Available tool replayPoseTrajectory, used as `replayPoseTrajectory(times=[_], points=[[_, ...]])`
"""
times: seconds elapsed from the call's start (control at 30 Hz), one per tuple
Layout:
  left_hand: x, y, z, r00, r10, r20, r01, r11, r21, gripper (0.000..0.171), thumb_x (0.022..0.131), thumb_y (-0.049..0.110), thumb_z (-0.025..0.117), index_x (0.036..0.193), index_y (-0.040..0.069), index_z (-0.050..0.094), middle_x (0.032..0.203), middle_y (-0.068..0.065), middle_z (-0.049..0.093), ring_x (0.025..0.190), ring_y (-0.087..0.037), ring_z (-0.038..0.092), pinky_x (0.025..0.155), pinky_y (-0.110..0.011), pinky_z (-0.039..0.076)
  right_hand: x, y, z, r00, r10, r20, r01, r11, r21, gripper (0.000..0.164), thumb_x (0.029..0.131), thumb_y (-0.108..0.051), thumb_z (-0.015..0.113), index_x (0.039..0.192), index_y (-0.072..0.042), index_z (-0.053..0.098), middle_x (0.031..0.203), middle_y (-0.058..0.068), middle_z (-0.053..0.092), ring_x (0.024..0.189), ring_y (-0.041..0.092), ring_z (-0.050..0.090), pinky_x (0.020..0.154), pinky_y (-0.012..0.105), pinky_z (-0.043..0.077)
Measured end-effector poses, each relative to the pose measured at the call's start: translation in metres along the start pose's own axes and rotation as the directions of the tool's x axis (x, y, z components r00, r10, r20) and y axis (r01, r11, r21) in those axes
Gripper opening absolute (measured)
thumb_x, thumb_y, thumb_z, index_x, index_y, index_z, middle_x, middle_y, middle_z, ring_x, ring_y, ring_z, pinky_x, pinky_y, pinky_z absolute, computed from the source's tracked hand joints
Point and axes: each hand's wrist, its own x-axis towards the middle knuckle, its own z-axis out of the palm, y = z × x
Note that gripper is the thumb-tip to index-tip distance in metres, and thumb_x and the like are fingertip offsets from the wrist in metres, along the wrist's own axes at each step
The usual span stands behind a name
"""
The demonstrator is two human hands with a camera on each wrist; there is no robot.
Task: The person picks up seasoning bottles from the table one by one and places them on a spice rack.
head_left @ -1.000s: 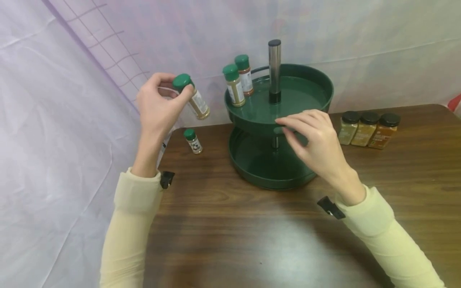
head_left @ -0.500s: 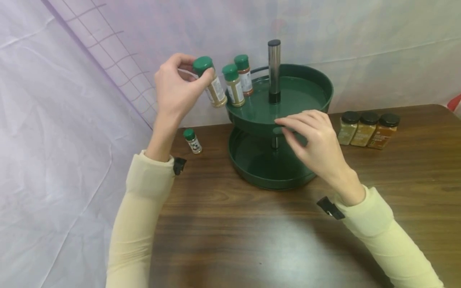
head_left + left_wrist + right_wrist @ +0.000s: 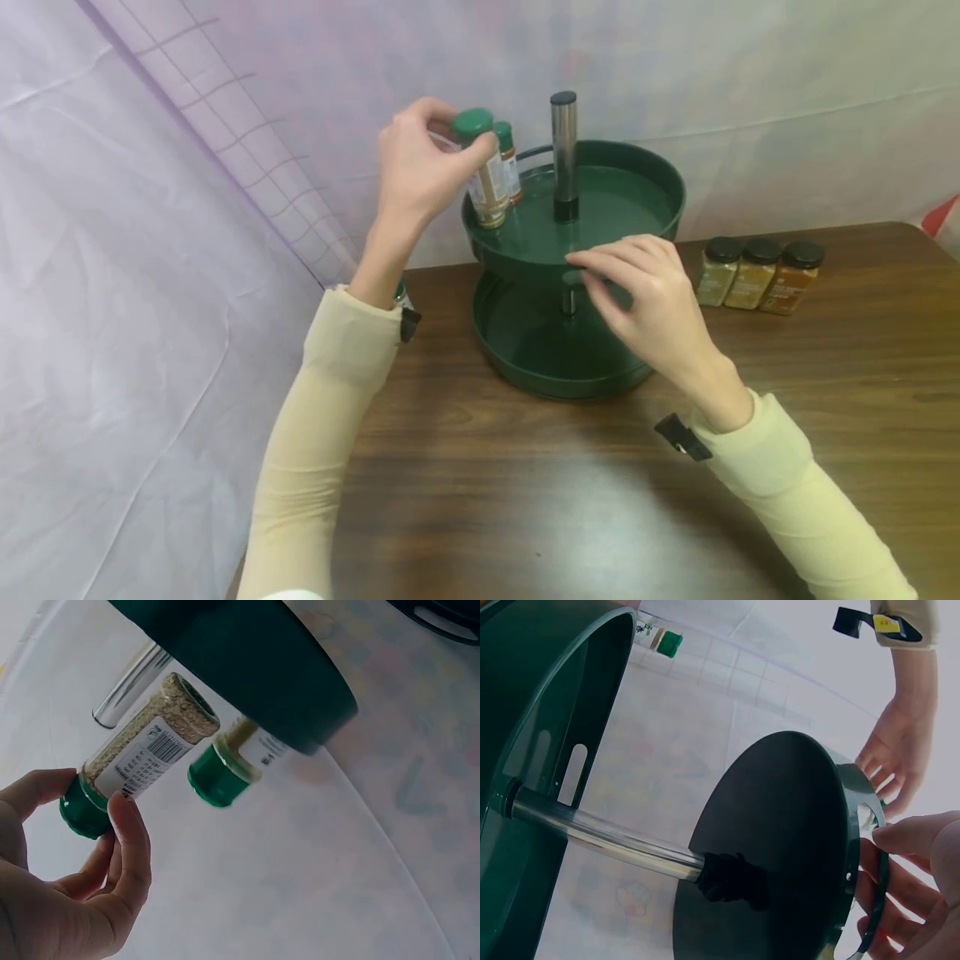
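My left hand [image 3: 423, 162] pinches the green cap of a spice jar [image 3: 146, 742] holding coarse tan contents. In the head view this jar is at the left side of a green two-tier tray's upper tier [image 3: 525, 246]; I cannot tell whether its base touches the tier. Another green-capped jar [image 3: 223, 769] stands close by in the left wrist view. A jar with reddish contents [image 3: 510, 171] stands behind the held one. My right hand [image 3: 648, 292] grips the upper tier's front rim at its handle slot [image 3: 866, 817], fingers through and thumb above.
Up from the upper tier rises a metal post [image 3: 565, 158]. The lower tier [image 3: 555, 383] rests on the wooden table [image 3: 570, 492]. Three black-capped spice jars [image 3: 757, 275] stand to the right. Behind my left wrist, a small green-capped jar [image 3: 402, 296] is mostly hidden.
My left hand has carried the jar right, from beside the tray to its upper tier's left side, covering a jar there. My right hand keeps its grip on the rim.
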Motion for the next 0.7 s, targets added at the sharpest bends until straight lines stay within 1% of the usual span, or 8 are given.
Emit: replayPoseTrajectory(times=[0.2,0.3,0.4,0.43,0.53,0.57,0.63,0.7], points=[[0.01,0.005,0.014,0.996,-0.053,0.073,0.045,0.994,0.099,0.036,0.093,0.027,0.07,0.121,0.004,0.066,0.112,-0.007,0.069,0.098,-0.016,0.065,0.08,-0.024,0.052,0.001,-0.002,0.003,1.0,-0.002,0.004,0.002,1.0,0.001,0.022,0.091,-0.002,0.072,0.113,-0.005,0.076,0.107,0.012,0.075,0.1,0.034,0.062,0.096,0.051,0.041],[0.014,0.005,0.021,0.993,-0.074,0.097,0.061,0.99,0.127,0.035,0.093,0.027,0.07,0.119,0.004,0.067,0.11,-0.008,0.07,0.093,-0.016,0.066,0.078,-0.023,0.052,0.002,-0.003,0.006,1.0,-0.008,-0.002,0.008,1.0,0.01,0.024,0.09,-0.001,0.073,0.113,-0.005,0.076,0.106,0.012,0.075,0.1,0.033,0.062,0.095,0.051,0.041],[0.016,0.005,0.027,0.989,-0.095,0.117,0.078,0.987,0.142,0.03,0.093,0.026,0.07,0.114,0.004,0.068,0.102,-0.007,0.071,0.083,-0.015,0.064,0.074,-0.023,0.051,0.003,-0.004,0.008,1.0,-0.01,-0.02,0.011,1.0,0.027,0.026,0.088,0.001,0.074,0.114,-0.006,0.076,0.106,0.011,0.075,0.1,0.033,0.062,0.095,0.051,0.041],[0.017,0.005,0.029,0.987,-0.099,0.123,0.081,0.986,0.147,0.028,0.093,0.026,0.069,0.111,0.005,0.068,0.097,-0.007,0.07,0.079,-0.015,0.063,0.072,-0.023,0.05,0.003,-0.005,0.009,1.0,-0.012,-0.025,0.013,0.999,0.031,0.027,0.088,0.001,0.075,0.113,-0.006,0.076,0.106,0.012,0.075,0.099,0.033,0.062,0.095,0.051,0.041],[0.019,0.003,0.035,0.987,-0.096,0.132,0.074,0.984,0.16,0.018,0.094,0.025,0.067,0.093,0.006,0.066,0.076,-0.004,0.063,0.062,-0.013,0.053,0.062,-0.023,0.045,0.004,-0.007,0.011,0.999,-0.013,-0.031,0.014,0.999,0.039,0.027,0.087,0.002,0.075,0.113,-0.006,0.076,0.106,0.012,0.075,0.099,0.033,0.062,0.096,0.051,0.041],[0.019,0.003,0.036,0.986,-0.097,0.138,0.073,0.984,0.165,0.02,0.094,0.024,0.066,0.085,0.007,0.063,0.069,-0.003,0.058,0.058,-0.013,0.05,0.059,-0.024,0.043,0.004,-0.007,0.011,0.999,-0.014,-0.032,0.015,0.999,0.041,0.027,0.087,0.002,0.076,0.113,-0.005,0.076,0.106,0.012,0.075,0.099,0.033,0.062,0.096,0.051,0.041],[0.021,0.002,0.039,0.985,-0.093,0.144,0.067,0.983,0.173,0.03,0.095,0.024,0.065,0.071,0.009,0.052,0.058,-0.002,0.047,0.051,-0.013,0.044,0.055,-0.024,0.04,0.004,-0.007,0.012,0.999,-0.015,-0.032,0.016,0.999,0.042,0.027,0.087,0.002,0.075,0.113,-0.005,0.076,0.106,0.012,0.075,0.099,0.033,0.062,0.096,0.051,0.041],[0.023,0.0,0.042,0.983,-0.094,0.154,0.066,0.982,0.179,0.039,0.095,0.023,0.064,0.065,0.011,0.043,0.054,0.0,0.039,0.048,-0.013,0.041,0.052,-0.024,0.038,0.004,-0.007,0.013,0.999,-0.014,-0.034,0.015,0.999,0.045,0.027,0.087,0.001,0.076,0.113,-0.005,0.076,0.106,0.012,0.075,0.099,0.033,0.062,0.097,0.051,0.041]])
